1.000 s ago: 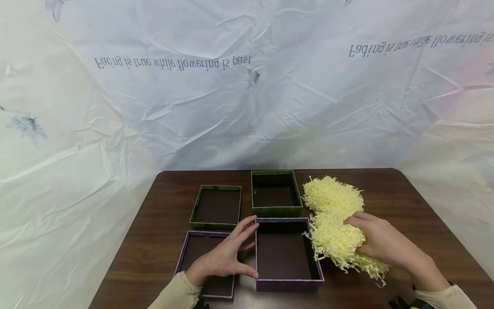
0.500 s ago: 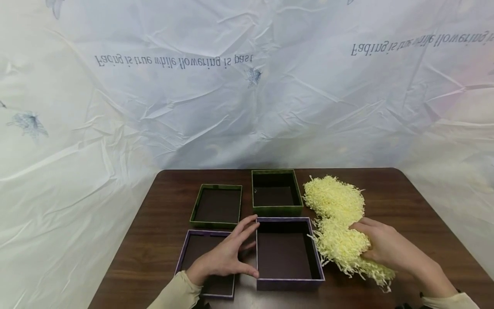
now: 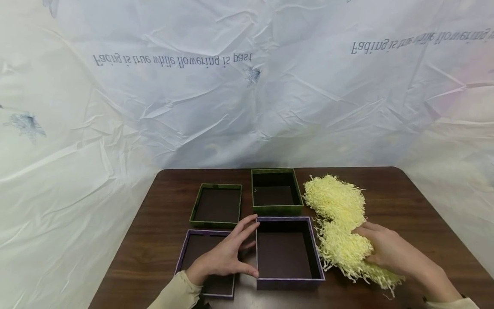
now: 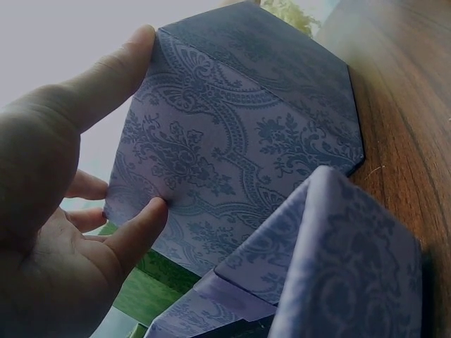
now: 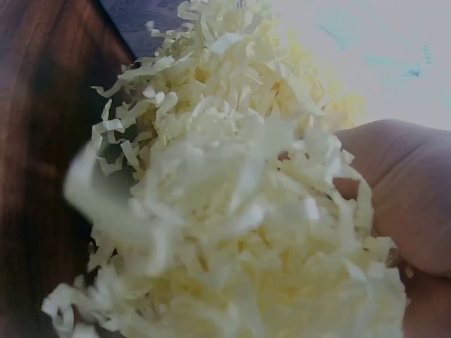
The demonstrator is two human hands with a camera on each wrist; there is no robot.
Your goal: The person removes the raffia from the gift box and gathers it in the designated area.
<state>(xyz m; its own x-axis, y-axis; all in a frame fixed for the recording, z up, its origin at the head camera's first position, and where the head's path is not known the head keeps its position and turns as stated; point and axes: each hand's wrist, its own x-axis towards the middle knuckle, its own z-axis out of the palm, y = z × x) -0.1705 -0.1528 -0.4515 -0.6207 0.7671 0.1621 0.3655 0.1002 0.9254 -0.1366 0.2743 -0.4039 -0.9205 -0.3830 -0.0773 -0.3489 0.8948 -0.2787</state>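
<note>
A pile of pale yellow shredded paper (image 3: 335,201) lies at the right of the table. My right hand (image 3: 395,251) grips the near part of it, fingertips buried in the strands. In the right wrist view the shredded paper (image 5: 246,232) covers most of the fingers. Left of the pile stands a purple box (image 3: 289,284) with its dark inside facing up. My left hand (image 3: 225,257) spreads along its left wall, thumb at the near corner and fingers toward the far one. The left wrist view shows fingertips touching the patterned side of the purple box (image 4: 204,141).
A shallow purple lid (image 3: 206,295) lies partly under my left forearm. Behind it is a shallow green lid (image 3: 214,224), and a deeper green box (image 3: 278,210) stands behind the purple box. The brown wooden table (image 3: 135,244) ends at a pale printed sheet (image 3: 247,120).
My right hand has moved a little right and toward me, drawing the near part of the shredded paper away from the purple box. My left hand has stayed at the box.
</note>
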